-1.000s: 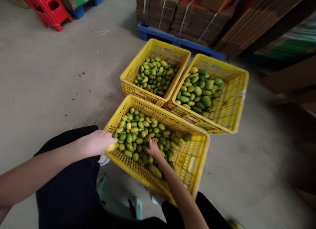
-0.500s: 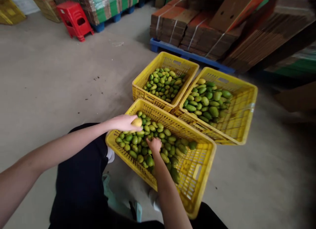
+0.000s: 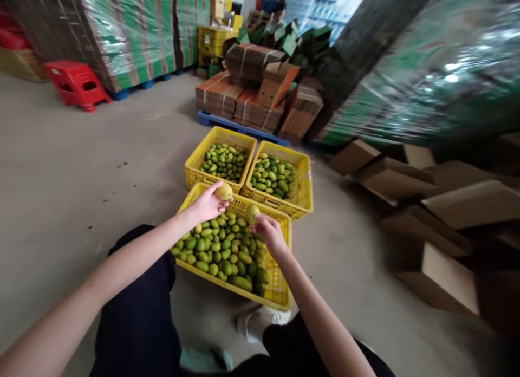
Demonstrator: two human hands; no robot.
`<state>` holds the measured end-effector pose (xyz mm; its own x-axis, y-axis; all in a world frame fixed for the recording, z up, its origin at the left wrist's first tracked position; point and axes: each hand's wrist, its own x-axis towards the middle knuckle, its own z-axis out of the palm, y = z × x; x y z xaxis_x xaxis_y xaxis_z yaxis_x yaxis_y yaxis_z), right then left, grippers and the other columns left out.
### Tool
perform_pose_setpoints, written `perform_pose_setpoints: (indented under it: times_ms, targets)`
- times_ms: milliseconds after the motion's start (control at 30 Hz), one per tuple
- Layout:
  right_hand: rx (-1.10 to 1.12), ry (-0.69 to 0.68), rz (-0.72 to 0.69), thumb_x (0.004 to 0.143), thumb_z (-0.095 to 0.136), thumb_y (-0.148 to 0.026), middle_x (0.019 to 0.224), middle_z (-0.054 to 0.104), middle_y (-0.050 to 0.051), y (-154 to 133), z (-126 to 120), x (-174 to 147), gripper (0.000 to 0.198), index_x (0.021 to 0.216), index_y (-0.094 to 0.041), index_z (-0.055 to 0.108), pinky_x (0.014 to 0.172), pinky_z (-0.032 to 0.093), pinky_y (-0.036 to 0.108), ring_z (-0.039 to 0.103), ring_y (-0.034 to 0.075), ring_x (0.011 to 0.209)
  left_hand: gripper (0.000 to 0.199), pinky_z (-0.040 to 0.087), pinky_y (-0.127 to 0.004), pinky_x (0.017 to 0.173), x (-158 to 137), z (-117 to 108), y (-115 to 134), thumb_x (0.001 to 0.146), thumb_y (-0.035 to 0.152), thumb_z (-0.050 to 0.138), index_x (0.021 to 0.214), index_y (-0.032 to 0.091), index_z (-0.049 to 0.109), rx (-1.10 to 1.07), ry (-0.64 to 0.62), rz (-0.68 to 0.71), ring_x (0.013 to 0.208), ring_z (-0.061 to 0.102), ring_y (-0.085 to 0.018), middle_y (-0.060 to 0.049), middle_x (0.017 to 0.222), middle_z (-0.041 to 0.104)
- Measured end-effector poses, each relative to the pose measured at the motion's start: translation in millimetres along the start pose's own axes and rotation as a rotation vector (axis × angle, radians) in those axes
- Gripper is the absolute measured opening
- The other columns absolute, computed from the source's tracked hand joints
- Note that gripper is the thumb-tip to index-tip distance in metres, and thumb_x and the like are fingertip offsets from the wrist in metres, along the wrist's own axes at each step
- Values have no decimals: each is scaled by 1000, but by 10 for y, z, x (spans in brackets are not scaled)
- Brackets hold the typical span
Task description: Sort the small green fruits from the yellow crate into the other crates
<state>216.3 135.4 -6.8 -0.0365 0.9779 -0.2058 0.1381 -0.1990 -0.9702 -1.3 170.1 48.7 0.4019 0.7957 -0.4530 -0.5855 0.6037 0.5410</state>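
Note:
My left hand (image 3: 210, 203) is closed around a yellow mango (image 3: 223, 191), raised above the far side of the nearest yellow crate (image 3: 284, 252). In the fingers of my right hand (image 3: 271, 232) is a yellow-green mango (image 3: 252, 213), also held above that crate. Many green and yellowish mangoes (image 3: 221, 247) fill the crate's left and middle parts, while its right end shows bare plastic. Two more yellow crates stand just behind: the back left crate (image 3: 190, 168) holds smaller mangoes (image 3: 225, 161), the back right crate (image 3: 304, 187) larger green ones (image 3: 274, 176).
A red stool (image 3: 77, 84) stands at far left by wrapped green stacks (image 3: 134, 36). Bundled flat cardboard (image 3: 244, 98) lies on a blue pallet (image 3: 244, 127) behind the crates. Open cardboard boxes (image 3: 439, 203) lie at right. My legs and shoes are close to the near crate.
My right hand has risen from among the mangoes with one in its fingers. My left hand, still holding the yellow mango, has moved up toward the crate's far rim. The view has tilted up and turned right.

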Motion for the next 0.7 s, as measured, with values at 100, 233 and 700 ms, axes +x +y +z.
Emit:
perform_pose_setpoints:
  times_ms: [100, 233, 700]
  targets:
    - [65, -11, -117, 70, 66, -55, 56, 58, 1, -394, -161, -298, 37, 60, -20, 61, 57, 42, 29, 48, 15, 55, 28, 36, -19, 42, -38, 239, -9, 89, 38, 56, 81, 12, 62, -68, -61, 54, 51, 53, -10, -8, 70, 66]
    - [54, 14, -222, 67, 73, -46, 57, 59, -1, -624, -244, -523, 28, 65, -19, 65, 55, 40, 28, 50, 14, 55, 10, 44, -19, 50, -40, 364, -88, 81, 18, 63, 88, 11, 64, -109, -55, 120, 58, 58, -10, -6, 76, 68]
    - [-487, 256, -441, 78, 69, -44, 67, 67, 3, -645, -156, -404, 33, 98, -17, 68, 61, 52, 31, 61, 18, 60, 53, 43, -39, 104, 93, 258, -409, 64, 26, 84, 114, 22, 64, 609, -294, 609, 116, 57, -24, -7, 119, 64]
